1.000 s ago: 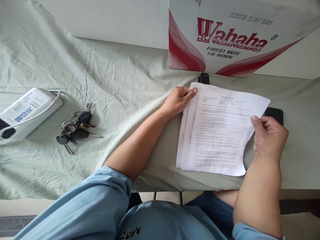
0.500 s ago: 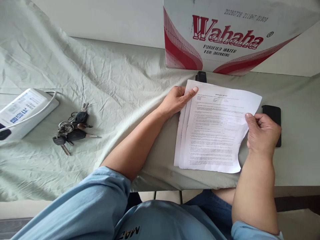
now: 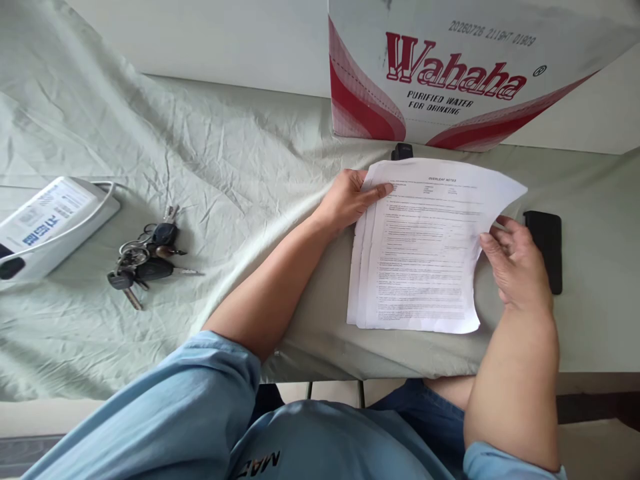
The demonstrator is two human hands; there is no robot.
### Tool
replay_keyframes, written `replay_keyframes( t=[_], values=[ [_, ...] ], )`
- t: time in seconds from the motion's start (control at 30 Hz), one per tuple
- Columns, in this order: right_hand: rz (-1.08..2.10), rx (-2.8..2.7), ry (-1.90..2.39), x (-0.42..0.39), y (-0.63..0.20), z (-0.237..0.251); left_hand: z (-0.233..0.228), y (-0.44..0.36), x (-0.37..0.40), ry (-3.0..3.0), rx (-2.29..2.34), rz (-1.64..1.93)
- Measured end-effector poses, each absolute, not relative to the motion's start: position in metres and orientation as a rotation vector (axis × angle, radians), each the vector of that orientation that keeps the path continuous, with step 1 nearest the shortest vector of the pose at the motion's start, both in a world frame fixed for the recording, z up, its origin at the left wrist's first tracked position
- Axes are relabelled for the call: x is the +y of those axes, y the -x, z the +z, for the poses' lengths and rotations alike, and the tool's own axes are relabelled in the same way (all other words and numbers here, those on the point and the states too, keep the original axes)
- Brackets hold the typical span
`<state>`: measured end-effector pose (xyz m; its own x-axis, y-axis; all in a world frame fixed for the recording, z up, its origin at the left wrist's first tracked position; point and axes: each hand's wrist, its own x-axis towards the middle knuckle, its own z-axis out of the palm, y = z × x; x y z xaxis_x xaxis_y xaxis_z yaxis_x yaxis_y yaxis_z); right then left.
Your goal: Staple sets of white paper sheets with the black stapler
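Wrinkled pale green cloth point(image 3: 210, 153) covers the table, with a carton point(image 3: 450, 73) at the back. Since a moment ago the right hand point(image 3: 517, 267) has loosened: its fingers now spread open at the right edge of the papers point(image 3: 425, 253), no longer pinching. Left hand point(image 3: 350, 200) presses the top left corner, thumb on the page. Sheets lie fanned between both hands, beside a phone point(image 3: 546, 250).

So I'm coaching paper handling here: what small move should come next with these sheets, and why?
Probably square the stack. The printed sheets are fanned along their near-left edges, and the right side curls up off the table cloth. The left hand pins the top-left corner, while the right hand is at the right edge, well placed to nudge the sheets leftward.
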<state>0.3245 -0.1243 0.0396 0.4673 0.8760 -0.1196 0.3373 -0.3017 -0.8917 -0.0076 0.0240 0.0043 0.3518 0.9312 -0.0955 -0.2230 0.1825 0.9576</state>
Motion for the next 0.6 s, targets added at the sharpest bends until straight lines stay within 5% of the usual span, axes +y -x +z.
replay_keyframes(
  t=[0.17, 0.37, 0.6],
  values=[
    [1.152, -0.979, 1.733, -0.135, -0.332, 0.057, 0.009, 0.009, 0.034, -0.877, 0.847, 1.191],
    [1.229, -0.956, 1.463, -0.133, -0.322, 0.065, 0.001, 0.014, 0.053, -0.591, 0.857, 1.422],
    [0.826, -0.924, 1.489, -0.115, -0.282, 0.057, 0.009, 0.004, 0.039, -0.624, 0.730, 1.388]
  ],
)
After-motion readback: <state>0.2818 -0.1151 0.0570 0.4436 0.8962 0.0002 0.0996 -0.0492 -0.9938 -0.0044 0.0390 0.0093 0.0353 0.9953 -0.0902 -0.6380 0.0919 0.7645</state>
